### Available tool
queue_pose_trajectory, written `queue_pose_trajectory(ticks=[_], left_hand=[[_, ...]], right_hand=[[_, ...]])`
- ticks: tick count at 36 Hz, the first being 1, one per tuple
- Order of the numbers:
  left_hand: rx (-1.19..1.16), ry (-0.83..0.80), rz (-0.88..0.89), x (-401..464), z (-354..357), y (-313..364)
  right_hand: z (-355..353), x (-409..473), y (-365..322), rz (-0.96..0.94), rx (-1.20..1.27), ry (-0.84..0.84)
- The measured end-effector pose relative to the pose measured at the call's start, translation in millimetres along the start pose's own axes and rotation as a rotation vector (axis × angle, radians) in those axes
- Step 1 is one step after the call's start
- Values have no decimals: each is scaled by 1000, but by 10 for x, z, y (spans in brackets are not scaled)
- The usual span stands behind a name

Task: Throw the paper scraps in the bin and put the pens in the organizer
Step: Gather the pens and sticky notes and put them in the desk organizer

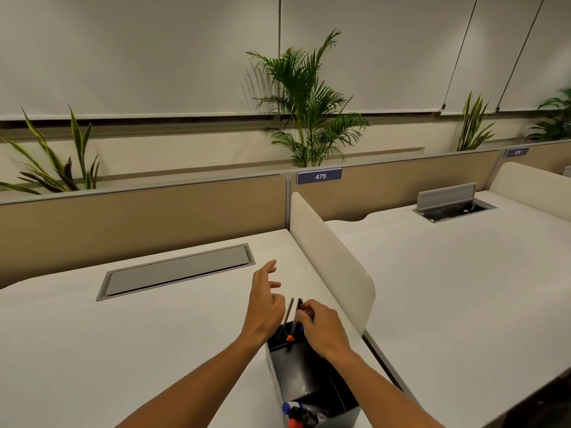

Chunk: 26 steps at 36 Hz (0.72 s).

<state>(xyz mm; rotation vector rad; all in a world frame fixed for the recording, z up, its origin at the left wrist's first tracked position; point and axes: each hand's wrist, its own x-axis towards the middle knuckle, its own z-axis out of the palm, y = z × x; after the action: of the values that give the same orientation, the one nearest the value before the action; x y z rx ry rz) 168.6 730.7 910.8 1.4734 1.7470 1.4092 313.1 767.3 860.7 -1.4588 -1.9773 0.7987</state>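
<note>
A black desk organizer (304, 370) stands on the white desk (129, 335) near its right side. Two dark pens (292, 316) stand upright in its far compartment, beside an orange-tipped pen (289, 338). My right hand (321, 327) pinches the top of the right-hand dark pen above that compartment. My left hand (265, 299) hovers just left of the pens, fingers spread, holding nothing. Several markers (301, 413) with blue, black and orange caps lie in the near compartment. No paper scraps or bin are visible.
A white curved divider (332, 261) rises just right of the organizer, separating a second desk (457, 273). A closed grey cable hatch (176, 270) is set into my desk; an open one (448, 203) sits on the neighbouring desk. A tan partition (139, 217) and plants stand behind.
</note>
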Motion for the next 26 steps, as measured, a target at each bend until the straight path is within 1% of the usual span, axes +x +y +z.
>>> queue_pose_trajectory(ticks=[5, 10, 17, 26], left_hand=[[11, 0, 14, 6, -16, -1], [-3, -1, 25, 10, -36, -13], [-25, -3, 28, 1, -140, -33], [-120, 17, 6, -88, -431, -124]], right_hand=[[6, -12, -25, 34, -21, -26], [-47, -18, -114, 13, 45, 16], [-63, -23, -341, -80, 40, 73], [48, -59, -691, -105, 60, 137]])
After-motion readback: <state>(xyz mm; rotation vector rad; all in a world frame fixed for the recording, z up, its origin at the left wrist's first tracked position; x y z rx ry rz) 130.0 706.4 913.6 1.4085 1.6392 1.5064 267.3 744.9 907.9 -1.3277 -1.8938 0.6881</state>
